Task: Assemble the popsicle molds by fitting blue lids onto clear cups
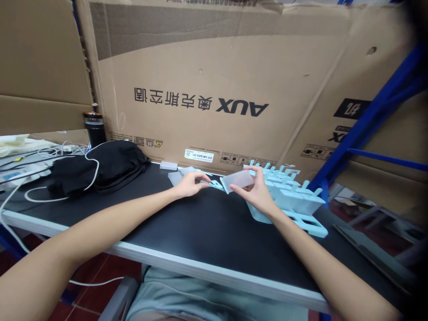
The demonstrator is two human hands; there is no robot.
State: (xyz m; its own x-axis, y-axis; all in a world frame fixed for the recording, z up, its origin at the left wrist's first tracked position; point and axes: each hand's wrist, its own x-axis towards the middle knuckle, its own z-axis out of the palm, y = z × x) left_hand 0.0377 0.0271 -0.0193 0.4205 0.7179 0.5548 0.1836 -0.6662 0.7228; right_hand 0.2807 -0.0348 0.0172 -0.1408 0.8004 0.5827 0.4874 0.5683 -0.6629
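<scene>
My right hand [257,192] grips a translucent popsicle mould cup [238,179], tilted with its open rim toward the left. Between the fingertips of my left hand [192,183] is a light-blue popsicle stick lid [216,184], close to the cup's rim; its far end is partly hidden. Behind my left hand lie another translucent mould cup [174,178] and some pale-blue pieces, partly covered by the hand. To the right of my right hand stands a light-blue popsicle mould rack [316,228] holding several cups with stick handles pointing up.
A black bag [117,167] and tangled cables lie on the left of the black table [200,232], with a dark bottle [94,129] behind. A large cardboard box [200,67] walls off the back. Blue metal framing [361,120] rises at right, near a dark flat device [368,256].
</scene>
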